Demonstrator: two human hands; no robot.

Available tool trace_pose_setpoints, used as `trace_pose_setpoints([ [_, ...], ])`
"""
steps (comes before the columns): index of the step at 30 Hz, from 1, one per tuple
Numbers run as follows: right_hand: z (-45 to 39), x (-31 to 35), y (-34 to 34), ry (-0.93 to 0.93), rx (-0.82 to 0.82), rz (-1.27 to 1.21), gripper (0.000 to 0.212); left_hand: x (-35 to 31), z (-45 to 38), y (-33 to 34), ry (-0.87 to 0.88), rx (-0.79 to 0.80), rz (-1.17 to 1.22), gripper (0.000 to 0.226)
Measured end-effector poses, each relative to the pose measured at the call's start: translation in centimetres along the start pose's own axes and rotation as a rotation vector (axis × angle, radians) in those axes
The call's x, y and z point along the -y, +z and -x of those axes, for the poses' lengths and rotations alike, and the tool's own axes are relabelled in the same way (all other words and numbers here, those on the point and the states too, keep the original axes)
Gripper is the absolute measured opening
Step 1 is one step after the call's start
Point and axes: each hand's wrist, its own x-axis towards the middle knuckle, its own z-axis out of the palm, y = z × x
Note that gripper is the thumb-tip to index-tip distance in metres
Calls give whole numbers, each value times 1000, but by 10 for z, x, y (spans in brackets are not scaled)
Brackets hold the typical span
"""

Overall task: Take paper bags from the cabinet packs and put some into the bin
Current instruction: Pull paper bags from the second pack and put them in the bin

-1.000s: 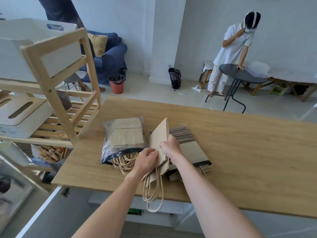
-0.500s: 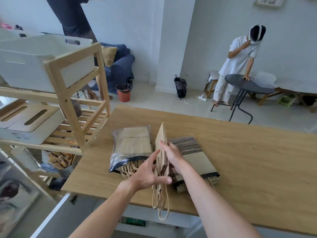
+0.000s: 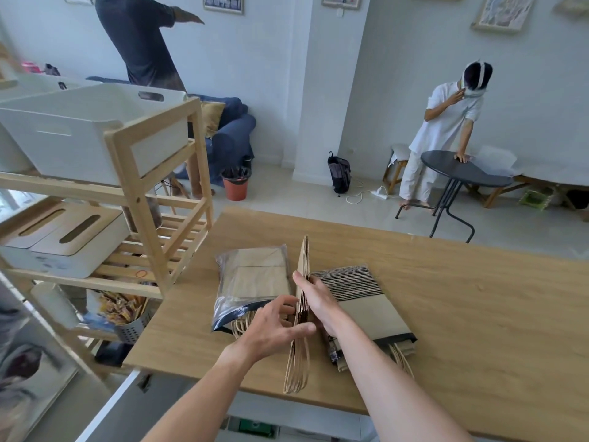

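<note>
Paper bags (image 3: 302, 282), a thin sheaf of them, stand on edge on the bench (image 3: 462, 298) between our two hands, twine handles hanging over the near edge. We hold them upright so that we can count off a few. Our right hand (image 3: 318, 303) lies flat against the sheaf's right face, fingers extended, bracing it; our left hand (image 3: 274, 327) pinches the lower edge, thumb across the front. The sealed pack (image 3: 251, 282) lies just left, the opened stack (image 3: 360, 295) just right. The white bin (image 3: 79, 132) waits on the wooden shelf (image 3: 153, 218), well apart.
</note>
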Motion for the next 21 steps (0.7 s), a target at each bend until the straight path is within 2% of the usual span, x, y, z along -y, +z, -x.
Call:
trace_pose_setpoints([
  [4,-1,-3,3,4,16,-23,62,-11,-5,-5,-114,-83,258,83],
  [13,-2,-7,1,54,25,-174,50,-22,-16,-8,-138,-57,310,38],
  [15,-3,-9,0,49,12,-200,50,-28,-15,-11,-81,-88,239,33],
  [18,-4,-9,-1,39,21,-171,50,-35,-19,-15,39,-153,92,37],
  [21,-6,-9,1,50,48,-172,34,-40,-26,-15,64,-189,-100,42],
])
